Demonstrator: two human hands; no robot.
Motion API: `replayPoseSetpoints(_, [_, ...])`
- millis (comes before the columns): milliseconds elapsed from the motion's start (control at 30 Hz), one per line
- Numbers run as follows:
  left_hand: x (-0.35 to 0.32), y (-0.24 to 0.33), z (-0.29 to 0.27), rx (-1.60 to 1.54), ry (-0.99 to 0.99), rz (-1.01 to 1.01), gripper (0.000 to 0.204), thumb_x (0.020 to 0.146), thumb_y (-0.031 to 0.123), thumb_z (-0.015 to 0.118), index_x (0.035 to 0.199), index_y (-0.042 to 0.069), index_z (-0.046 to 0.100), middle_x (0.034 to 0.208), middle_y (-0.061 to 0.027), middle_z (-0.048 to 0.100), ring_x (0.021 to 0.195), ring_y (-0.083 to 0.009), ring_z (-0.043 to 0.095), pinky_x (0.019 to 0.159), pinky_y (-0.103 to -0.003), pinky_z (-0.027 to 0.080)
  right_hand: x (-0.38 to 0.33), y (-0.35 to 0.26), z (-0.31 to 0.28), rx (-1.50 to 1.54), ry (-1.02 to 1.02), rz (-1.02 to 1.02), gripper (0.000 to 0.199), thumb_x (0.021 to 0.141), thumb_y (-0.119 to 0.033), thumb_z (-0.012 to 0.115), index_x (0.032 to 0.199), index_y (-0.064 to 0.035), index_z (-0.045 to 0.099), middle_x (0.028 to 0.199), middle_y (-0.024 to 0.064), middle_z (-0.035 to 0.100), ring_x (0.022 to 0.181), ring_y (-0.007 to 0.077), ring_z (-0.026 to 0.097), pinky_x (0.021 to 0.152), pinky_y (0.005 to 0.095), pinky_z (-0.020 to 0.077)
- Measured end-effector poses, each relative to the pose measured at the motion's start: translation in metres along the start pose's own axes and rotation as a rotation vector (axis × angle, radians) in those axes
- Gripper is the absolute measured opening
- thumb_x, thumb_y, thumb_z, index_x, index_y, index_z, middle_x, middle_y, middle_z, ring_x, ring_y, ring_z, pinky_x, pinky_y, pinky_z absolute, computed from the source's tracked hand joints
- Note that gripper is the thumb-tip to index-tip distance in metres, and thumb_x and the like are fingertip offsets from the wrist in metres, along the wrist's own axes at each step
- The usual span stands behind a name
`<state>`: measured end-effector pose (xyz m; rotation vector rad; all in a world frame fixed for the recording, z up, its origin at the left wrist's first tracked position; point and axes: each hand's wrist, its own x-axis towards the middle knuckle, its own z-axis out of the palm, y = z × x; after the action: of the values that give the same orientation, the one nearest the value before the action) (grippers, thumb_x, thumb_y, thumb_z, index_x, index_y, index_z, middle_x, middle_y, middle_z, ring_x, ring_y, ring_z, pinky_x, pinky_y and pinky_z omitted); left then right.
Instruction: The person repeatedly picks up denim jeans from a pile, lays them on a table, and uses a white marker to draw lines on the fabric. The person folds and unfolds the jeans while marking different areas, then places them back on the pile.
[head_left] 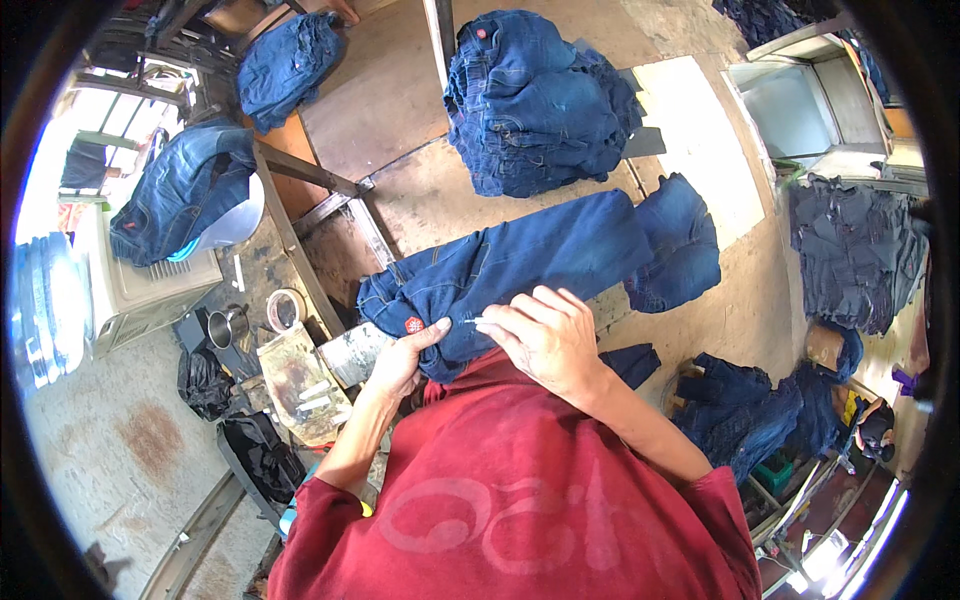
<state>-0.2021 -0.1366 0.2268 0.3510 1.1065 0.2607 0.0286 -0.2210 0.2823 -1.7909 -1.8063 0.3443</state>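
A pair of blue jeans (530,250) lies lengthwise in front of me, its waist end at the left, with orange stitching and a round red tag (414,326). My left hand (402,362) grips the waist end beside the tag, thumb on top and the other fingers mostly hidden. Just right of it, my right hand (545,335) is closed in a pinch above the denim. From its fingertips a thin, pale, narrow thing (474,321) points left toward the cloth; its kind is too small to tell. The jeans' right end reaches over another folded denim piece (680,245).
A tall pile of jeans (535,105) stands beyond. At left are a metal mug (228,327), a tape roll (286,309), a stained board (300,385) and jeans on a white basin (190,190). More denim (735,410) lies at right, below dark garments (850,250).
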Motion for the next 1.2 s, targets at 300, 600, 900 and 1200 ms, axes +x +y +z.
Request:
replayPoseSetpoints(300, [0.007,-0.008,0.004,-0.098,0.013,-0.006,0.045,0.1,0.015,0.075,0.14,-0.004,0.066,0.13,-0.0161,0.077,0.116,-0.0272,0.076,0.109,-0.044,0.058,0.012,0.031,0.005,0.032,-0.021,-0.15,0.017,0.096,-0.036,0.076,0.102,-0.0205,0.079,0.091,-0.0029,0.063,0.09,0.0216,0.058,0.079,0.0412,0.0431])
replayPoseSetpoints(600, [0.043,-0.002,0.044,-0.252,0.033,0.077,0.039,0.1,0.02,0.074,0.134,0.0,0.071,0.128,-0.0159,0.078,0.116,-0.0316,0.076,0.11,-0.049,0.058,-0.004,0.173,0.008,0.57,0.152,0.612,0.026,0.111,-0.029,0.068,0.111,-0.0037,0.072,0.082,0.009,0.072,0.069,0.0159,0.063,0.064,0.0358,0.0515])
replayPoseSetpoints(900, [0.079,-0.07,0.123,-0.289,0.05,-0.239,0.062,0.097,0.032,0.082,0.145,-0.002,0.063,0.142,-0.0194,0.071,0.129,-0.0332,0.068,0.116,-0.048,0.053,-0.046,0.28,0.016,1.165,0.034,0.934,0.032,0.114,-0.041,0.061,0.106,-0.0101,0.065,0.072,-0.0051,0.056,0.056,0.0037,0.051,0.05,0.0225,0.0428])
replayPoseSetpoints(1200, [0.151,0.068,0.098,1.034,0.397,0.261,0.06,0.08,0.053,0.093,0.102,-0.001,0.079,0.099,-0.0097,0.08,0.088,-0.0201,0.074,0.081,-0.038,0.057,-0.038,0.275,0.009,1.159,0.002,1.004,0.035,0.112,-0.046,0.064,0.104,-0.0116,0.067,0.07,-0.0054,0.057,0.056,0.0037,0.054,0.051,0.0218,0.0442])
